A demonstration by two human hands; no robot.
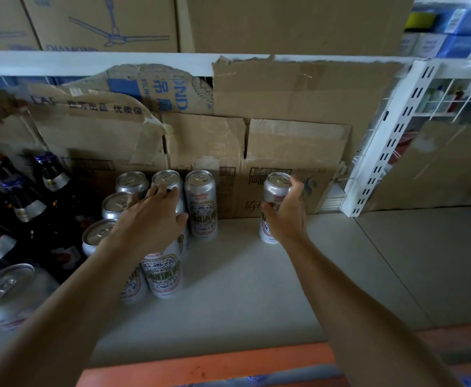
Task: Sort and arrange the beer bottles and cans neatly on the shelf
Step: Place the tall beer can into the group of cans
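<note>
1. While the right hand [287, 216] wraps the silver printed aluminium beer can [276, 188] at mid-body, that can stands upright near the back of the pale grey shelf board [256, 275], well apart from the rest.
2. Left hand [150, 222] lies over the cluster of matching silver cans [201, 202], fingertips at a back-row rim. Can't tell if it grips one or just rests.
3. Handling, my guess: tabs look unopened, so prob. full & fairly heavy. Thin walls dent if squeezed, and smooth metal may be slick. Best hold = round the middle, thumb opp. fingers, not by the tab.
4. Dark glass beer bottles w/ silver neck foil [25, 202] stand far left. Prob. heavier & breakable, so take by the body.
5. Shelf board looks flat & smooth, so cans should slide easily. Torn brown cardboard sheets [284, 107] line the back, w/ a white slotted metal upright [390, 135] at right.
</note>
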